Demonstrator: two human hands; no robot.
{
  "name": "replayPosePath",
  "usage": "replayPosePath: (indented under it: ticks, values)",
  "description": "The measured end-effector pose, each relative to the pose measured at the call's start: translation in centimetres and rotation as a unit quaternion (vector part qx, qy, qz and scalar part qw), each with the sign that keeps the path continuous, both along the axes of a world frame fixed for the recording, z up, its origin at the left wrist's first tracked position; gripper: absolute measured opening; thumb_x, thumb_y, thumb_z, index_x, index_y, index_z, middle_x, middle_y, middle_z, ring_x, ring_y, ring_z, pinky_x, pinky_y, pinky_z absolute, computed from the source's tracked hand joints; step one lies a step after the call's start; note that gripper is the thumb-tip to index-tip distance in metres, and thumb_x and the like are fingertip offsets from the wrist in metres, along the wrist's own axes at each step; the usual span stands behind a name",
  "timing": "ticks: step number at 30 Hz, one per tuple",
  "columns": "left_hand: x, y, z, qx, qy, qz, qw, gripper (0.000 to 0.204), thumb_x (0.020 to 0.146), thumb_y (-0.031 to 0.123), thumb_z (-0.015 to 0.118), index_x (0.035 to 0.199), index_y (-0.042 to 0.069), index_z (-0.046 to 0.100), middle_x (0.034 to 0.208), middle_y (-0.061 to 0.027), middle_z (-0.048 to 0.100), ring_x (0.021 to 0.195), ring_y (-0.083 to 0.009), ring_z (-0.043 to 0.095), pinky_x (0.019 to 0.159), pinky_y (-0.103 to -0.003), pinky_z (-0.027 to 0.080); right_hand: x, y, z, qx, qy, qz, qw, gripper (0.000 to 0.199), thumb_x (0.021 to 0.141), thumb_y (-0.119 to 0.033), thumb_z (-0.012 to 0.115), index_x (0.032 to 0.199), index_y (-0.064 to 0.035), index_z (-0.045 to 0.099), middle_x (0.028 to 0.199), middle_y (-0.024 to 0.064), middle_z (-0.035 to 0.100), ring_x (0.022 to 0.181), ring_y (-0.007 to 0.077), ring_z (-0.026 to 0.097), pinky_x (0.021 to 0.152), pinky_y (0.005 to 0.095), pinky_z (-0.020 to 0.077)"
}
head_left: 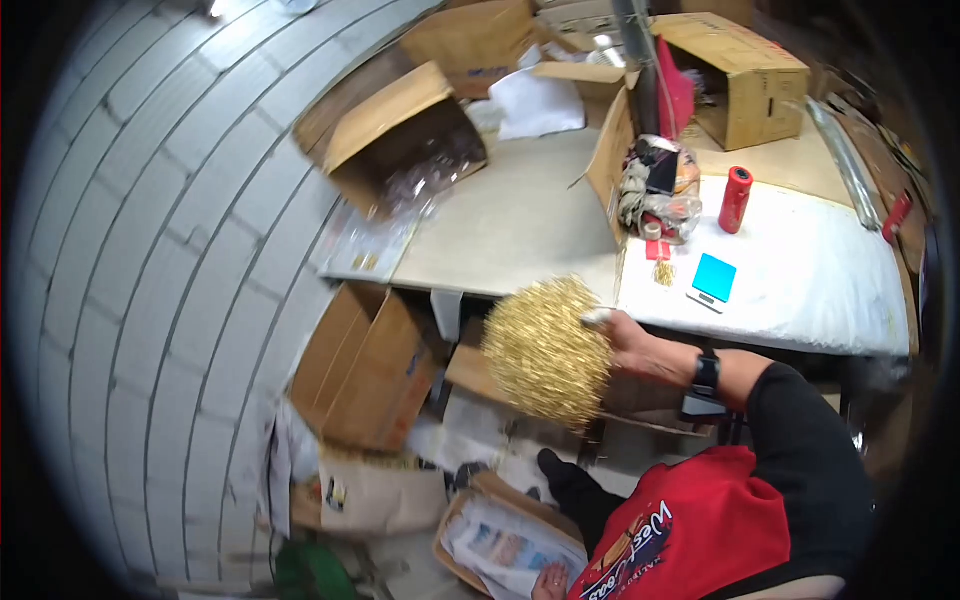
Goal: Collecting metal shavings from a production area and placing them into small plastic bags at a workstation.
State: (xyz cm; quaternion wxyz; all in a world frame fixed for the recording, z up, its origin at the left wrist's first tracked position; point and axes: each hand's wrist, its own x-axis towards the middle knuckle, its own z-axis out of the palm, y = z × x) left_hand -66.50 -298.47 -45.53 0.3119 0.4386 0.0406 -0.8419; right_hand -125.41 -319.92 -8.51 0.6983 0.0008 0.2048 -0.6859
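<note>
A big round bundle of gold tinsel strands (548, 352) hangs in front of the table edge. My right hand (625, 342) grips its right side; the fingers behind the strands are hidden. Something white covers the thumb tip, and a dark watch is on the wrist. Low in the picture, partly cut off by the lower edge, my left hand (551, 581) shows loosely spread fingers with nothing visible in them. It is beside an open carton (455, 545) lined with white plastic, with flat printed packets inside.
On the table stand a blue-screened scale (713, 280), a red bottle (735, 200), a bag of mixed items (665, 190) and a small gold tassel (664, 272). Open cardboard boxes (395, 130) crowd the table's back. Another tall carton (350, 375) stands below its edge.
</note>
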Motion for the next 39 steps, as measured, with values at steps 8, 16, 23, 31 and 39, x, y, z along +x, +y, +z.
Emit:
replayPosePath:
  ticks: [8, 16, 23, 31, 39]
  values:
    - [-3.1, -39.7, -5.6, -0.047, 0.013, -0.195, 0.980, 0.038, 0.084, 0.034, 0.057, 0.113, 0.009, 0.053, 0.104, -0.0072, 0.058, 0.089, -0.0228, 0.053, 0.079, -0.038, 0.045, -6.6, -23.5, 8.5, -0.159, 0.104, -0.236, 0.953, 0.037, 0.078, -0.017, 0.057, 0.111, 0.0004, 0.052, 0.104, 0.0136, 0.060, 0.094, 0.0266, 0.060, 0.088, 0.0402, 0.0479]
    - [-17.5, -61.5, -9.1, -0.063, 0.045, -0.313, 0.947, 0.039, 0.084, 0.034, 0.058, 0.113, 0.008, 0.053, 0.104, -0.0072, 0.058, 0.089, -0.0228, 0.053, 0.078, -0.037, 0.045, -14.2, -35.0, -4.0, -0.040, 0.143, -0.368, 0.918, 0.040, 0.081, -0.018, 0.057, 0.118, -0.0045, 0.050, 0.112, 0.0101, 0.058, 0.102, 0.0250, 0.057, 0.092, 0.0407, 0.0442]
    - [-21.1, -65.8, -9.8, -0.060, 0.013, -0.341, 0.938, 0.040, 0.083, 0.035, 0.059, 0.113, 0.008, 0.053, 0.103, -0.0072, 0.058, 0.089, -0.0228, 0.053, 0.078, -0.037, 0.046, -16.7, -32.1, -16.3, 0.255, 0.136, -0.399, 0.870, 0.036, 0.081, -0.027, 0.062, 0.110, -0.0077, 0.052, 0.104, 0.0081, 0.057, 0.089, 0.0255, 0.057, 0.082, 0.0444, 0.0463]
    - [-26.1, -64.7, -5.3, -0.094, -0.013, -0.354, 0.930, 0.042, 0.083, 0.036, 0.060, 0.113, 0.008, 0.053, 0.103, -0.0072, 0.059, 0.089, -0.0227, 0.053, 0.077, -0.037, 0.046, -17.4, -24.4, -17.4, 0.507, 0.632, -0.276, 0.518, 0.071, 0.076, -0.047, 0.062, 0.118, 0.0058, 0.042, 0.108, 0.0244, 0.055, 0.095, 0.0369, 0.057, 0.080, 0.0449, 0.0468]
    - [-29.5, -63.7, 0.0, -0.149, -0.043, -0.306, 0.939, 0.043, 0.082, 0.036, 0.060, 0.113, 0.008, 0.053, 0.102, -0.0072, 0.059, 0.089, -0.0227, 0.053, 0.077, -0.036, 0.046, -10.4, -18.9, -19.8, 0.367, 0.903, -0.071, 0.210, 0.058, 0.084, -0.031, 0.050, 0.129, 0.0014, 0.034, 0.133, 0.0211, 0.038, 0.125, 0.0334, 0.034, 0.101, 0.0442, 0.0289]
